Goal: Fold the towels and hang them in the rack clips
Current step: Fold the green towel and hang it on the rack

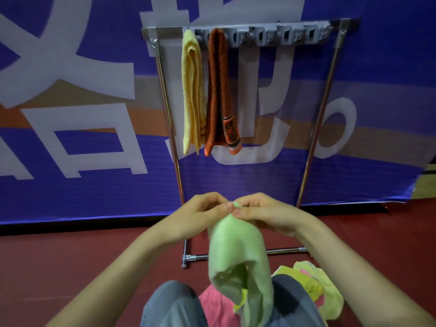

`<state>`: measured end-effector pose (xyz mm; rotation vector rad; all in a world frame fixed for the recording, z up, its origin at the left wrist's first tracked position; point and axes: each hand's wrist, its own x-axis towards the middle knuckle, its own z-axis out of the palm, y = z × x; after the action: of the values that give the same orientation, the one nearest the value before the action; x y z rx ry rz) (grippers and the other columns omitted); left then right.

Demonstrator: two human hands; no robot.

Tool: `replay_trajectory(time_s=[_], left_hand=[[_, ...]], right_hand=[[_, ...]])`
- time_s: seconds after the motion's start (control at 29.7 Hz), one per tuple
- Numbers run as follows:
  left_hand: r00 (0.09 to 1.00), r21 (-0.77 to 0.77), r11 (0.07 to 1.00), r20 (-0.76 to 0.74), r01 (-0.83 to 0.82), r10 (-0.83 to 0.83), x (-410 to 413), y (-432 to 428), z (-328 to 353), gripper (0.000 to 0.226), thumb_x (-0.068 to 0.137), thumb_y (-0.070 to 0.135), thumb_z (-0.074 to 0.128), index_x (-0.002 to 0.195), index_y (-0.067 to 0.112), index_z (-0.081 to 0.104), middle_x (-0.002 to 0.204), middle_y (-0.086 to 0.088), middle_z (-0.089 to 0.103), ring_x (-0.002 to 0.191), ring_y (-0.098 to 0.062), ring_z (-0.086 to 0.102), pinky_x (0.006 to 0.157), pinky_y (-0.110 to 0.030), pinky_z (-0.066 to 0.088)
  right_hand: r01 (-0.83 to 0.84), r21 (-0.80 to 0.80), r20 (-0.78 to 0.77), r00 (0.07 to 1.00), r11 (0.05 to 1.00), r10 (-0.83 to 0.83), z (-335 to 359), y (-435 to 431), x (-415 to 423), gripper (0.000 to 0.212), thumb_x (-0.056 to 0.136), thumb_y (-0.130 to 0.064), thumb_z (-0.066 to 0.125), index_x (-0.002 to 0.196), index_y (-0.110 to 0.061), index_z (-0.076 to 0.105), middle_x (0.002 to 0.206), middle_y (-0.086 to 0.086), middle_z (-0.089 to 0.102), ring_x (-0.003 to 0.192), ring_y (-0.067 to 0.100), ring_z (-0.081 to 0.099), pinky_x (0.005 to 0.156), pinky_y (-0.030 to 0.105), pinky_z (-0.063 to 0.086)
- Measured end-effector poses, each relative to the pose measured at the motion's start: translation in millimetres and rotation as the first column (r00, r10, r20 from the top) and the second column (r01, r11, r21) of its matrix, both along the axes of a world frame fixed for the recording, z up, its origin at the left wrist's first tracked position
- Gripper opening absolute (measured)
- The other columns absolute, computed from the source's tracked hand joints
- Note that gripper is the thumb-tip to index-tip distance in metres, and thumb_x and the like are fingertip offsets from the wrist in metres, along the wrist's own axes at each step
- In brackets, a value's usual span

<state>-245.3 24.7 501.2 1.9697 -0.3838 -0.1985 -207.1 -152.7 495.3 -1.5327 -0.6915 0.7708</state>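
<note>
Left hand and right hand both pinch the green towel's top — yellow towel and orange towel hang clipped on the rack beyond

Both bare forearms reach forward and angle inward, meeting at centre. Left hand and right hand sit fingertip to fingertip, each grip pinched closed on the top of the towel, fingers curled, wrists level, knuckles up.

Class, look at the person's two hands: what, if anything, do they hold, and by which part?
Both the left hand and right hand pinch the folded green towel by its top end; the rest hangs down.
</note>
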Motion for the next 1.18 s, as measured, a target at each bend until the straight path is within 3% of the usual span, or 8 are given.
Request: replay_trajectory(time_s=[0.17,0.3,0.44,0.67,0.88,0.94,1.04,1.18], left_hand=[[0.997,0.054,0.997,0.055,0.059,-0.062,-2,2,13,0.035,0.083,0.04,0.054,0.067,0.009,0.055,0.063,-0.006,0.045,0.057,-0.007,0.041,0.054,-0.018,0.034],[0.992,-0.005,0.994,0.073,0.108,-0.107,-5,6,19,0.025,0.083,0.033,0.049,0.069,0.013,0.055,0.068,0.002,0.049,0.066,-0.009,0.045,0.064,-0.02,0.039],[0.996,-0.091,0.993,0.062,0.072,-0.067,-7,19,22,0.033,0.08,0.043,0.049,0.072,0.011,0.056,0.074,-0.002,0.055,0.071,-0.013,0.051,0.072,-0.024,0.044],[0.997,-0.094,0.996,-0.083,-0.004,-0.004,-12,28,7,0.027,0.08,0.039,0.047,0.066,0.015,0.048,0.059,0.01,0.045,0.055,-0.003,0.041,0.059,-0.016,0.036],[0.977,-0.148,0.983,-0.163,0.113,-0.137,-8,-4,16,0.037,0.084,0.055,0.043,0.08,0.026,0.065,0.08,0.009,0.065,0.08,-0.006,0.061,0.077,-0.018,0.049],[0.981,-0.107,0.985,-0.119,0.138,-0.151,-9,-8,22,0.029,0.081,0.046,0.051,0.072,0.021,0.062,0.069,0.01,0.063,0.066,-0.003,0.058,0.063,-0.015,0.048],[0.984,-0.099,0.982,-0.059,0.161,-0.168,-10,-9,29,0.022,0.08,0.03,0.055,0.062,0.016,0.054,0.051,0.011,0.056,0.047,0.0,0.05,0.048,-0.011,0.039],[0.988,-0.156,0.976,-0.018,0.151,-0.156,-14,-6,35,0.027,0.085,0.029,0.055,0.062,0.015,0.054,0.052,0.01,0.056,0.048,-0.001,0.051,0.05,-0.012,0.042]], right_hand=[[-0.034,-0.02,-0.079,0.996,0.999,0.033,-5,-1,-3,0.049,0.093,-0.008,0.042,0.054,-0.027,0.064,0.051,-0.015,0.058,0.05,-0.005,0.053,0.053,0.008,0.04],[-0.069,-0.013,-0.137,0.988,0.998,0.067,-10,1,-5,0.015,0.08,-0.033,0.065,0.072,-0.022,0.069,0.065,-0.012,0.069,0.063,-0.002,0.063,0.061,0.011,0.047],[-0.155,-0.079,-0.177,0.974,0.985,0.14,-22,1,-2,0.061,0.045,-0.066,0.075,0.08,-0.017,0.069,0.075,-0.01,0.073,0.072,0.002,0.065,0.071,0.016,0.05],[-0.162,0.148,-0.172,0.967,0.976,0.186,11,-7,-5,0.034,0.057,-0.053,0.074,0.073,-0.022,0.074,0.063,-0.014,0.069,0.061,-0.003,0.063,0.059,0.009,0.047],[-0.151,0.037,-0.064,0.986,0.988,0.153,27,-5,-5,0.03,0.064,-0.041,0.065,0.081,-0.016,0.067,0.066,-0.01,0.069,0.061,0.0,0.062,0.056,0.011,0.047],[-0.138,0.032,-0.075,0.987,0.99,0.14,27,-9,-8,0.02,0.064,-0.039,0.064,0.071,-0.021,0.069,0.062,-0.01,0.068,0.058,0.0,0.062,0.054,0.01,0.045],[-0.159,0.004,-0.105,0.982,0.987,0.158,16,-18,-8,0.036,0.06,-0.048,0.073,0.078,-0.017,0.069,0.07,-0.009,0.071,0.064,0.002,0.065,0.06,0.012,0.049],[-0.137,-0.036,-0.128,0.983,0.99,0.131,-5,-25,-5,0.049,0.053,-0.058,0.077,0.079,-0.017,0.071,0.074,-0.009,0.071,0.069,0.003,0.064,0.069,0.016,0.049]])
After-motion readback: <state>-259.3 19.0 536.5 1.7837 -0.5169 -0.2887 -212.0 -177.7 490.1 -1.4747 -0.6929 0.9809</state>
